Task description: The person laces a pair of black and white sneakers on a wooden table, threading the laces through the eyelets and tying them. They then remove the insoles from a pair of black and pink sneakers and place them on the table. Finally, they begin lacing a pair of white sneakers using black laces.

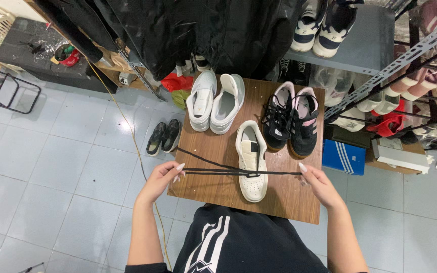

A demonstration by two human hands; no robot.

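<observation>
While both hands pull it taut, a black lace (238,172) stretches flat across the front of a white shoe (252,161) that stands on the wooden tabletop (289,194), toe toward the person. Seen from the head view, the left hand (162,179) pinches one end of the lace just past the tabletop's left edge, its grip clenched on the lace, and a loose length runs back from there up and left. Over the tabletop's right side, the right hand (315,181) pinches the other end, likewise clenched on the lace. Behind the shoe stand a white pair (214,101) and a black pair (290,119) with pink trim. Down on the tiled floor (67,167), left of the tabletop, sit small dark shoes (163,137).
</observation>
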